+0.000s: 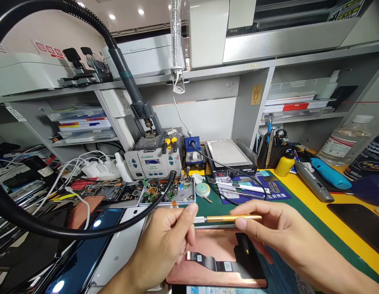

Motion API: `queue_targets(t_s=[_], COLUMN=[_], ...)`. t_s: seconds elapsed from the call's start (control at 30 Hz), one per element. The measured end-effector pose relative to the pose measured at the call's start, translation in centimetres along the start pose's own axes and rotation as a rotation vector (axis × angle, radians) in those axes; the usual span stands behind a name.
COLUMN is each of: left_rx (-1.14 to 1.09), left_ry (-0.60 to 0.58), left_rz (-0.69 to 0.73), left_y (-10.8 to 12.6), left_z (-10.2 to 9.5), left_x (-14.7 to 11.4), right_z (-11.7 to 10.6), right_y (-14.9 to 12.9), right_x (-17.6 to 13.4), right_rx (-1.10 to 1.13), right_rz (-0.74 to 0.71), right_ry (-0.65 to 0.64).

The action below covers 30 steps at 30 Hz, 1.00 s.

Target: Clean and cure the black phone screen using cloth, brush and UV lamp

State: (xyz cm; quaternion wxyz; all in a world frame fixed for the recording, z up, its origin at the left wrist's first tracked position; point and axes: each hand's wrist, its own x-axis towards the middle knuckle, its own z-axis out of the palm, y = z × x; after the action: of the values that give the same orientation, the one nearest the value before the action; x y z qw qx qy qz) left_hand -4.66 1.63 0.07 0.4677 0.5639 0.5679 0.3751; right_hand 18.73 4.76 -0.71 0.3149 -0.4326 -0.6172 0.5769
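Both hands hold a slim gold-handled craft knife [221, 219] level between them. My left hand [164, 241] is closed around its silver collar end, with the thumb on top; the tip is hidden in the fingers. With thumb and fingertips, my right hand [278, 228] pinches the other end of the gold handle. Below them lies a phone screen panel [216, 241], its copper-coloured back facing up. A black flex cable [214, 263] runs across it to a dark patch on the right side.
Several phones [85, 245] lie at left, beneath a curved black hose [94, 233]. Behind are a tray of circuit boards [192, 194], a rework station [154, 161] and a heating plate [230, 155]. A yellow bottle [285, 164] and grey tool [313, 181] are at right.
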Motion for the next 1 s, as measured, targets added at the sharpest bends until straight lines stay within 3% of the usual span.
queue_targets(t_s=[0.1,0.27,0.37,0.6,0.87,1.0], left_rx=[-0.007,-0.006,-0.006,0.027,-0.190,-0.283], left_ry=[0.003,-0.039,-0.054,-0.033,-0.163,-0.211], left_rz=[0.006,0.181,0.203,0.163,0.122,0.069], left_y=[-0.2,-0.1,0.3,0.3,-0.3,-0.7], left_z=[0.0,0.0,0.0,-0.5,-0.9,-1.0], left_x=[0.1,-0.1,-0.2,0.0,-0.1,-0.2], right_z=[0.0,-0.1,0.0,-0.2,-0.2,-0.1], right_y=[0.2,0.0,-0.4,-0.2,-0.2,-0.3], right_x=[0.1,0.2,0.2,0.4,0.5,0.3], right_rx=[0.006,0.017,0.032,0.031,0.051,0.155], right_rz=[-0.021,-0.020,-0.003,-0.011,-0.018,-0.009], right_ry=[0.028,0.027,0.013,0.047,0.040,-0.022])
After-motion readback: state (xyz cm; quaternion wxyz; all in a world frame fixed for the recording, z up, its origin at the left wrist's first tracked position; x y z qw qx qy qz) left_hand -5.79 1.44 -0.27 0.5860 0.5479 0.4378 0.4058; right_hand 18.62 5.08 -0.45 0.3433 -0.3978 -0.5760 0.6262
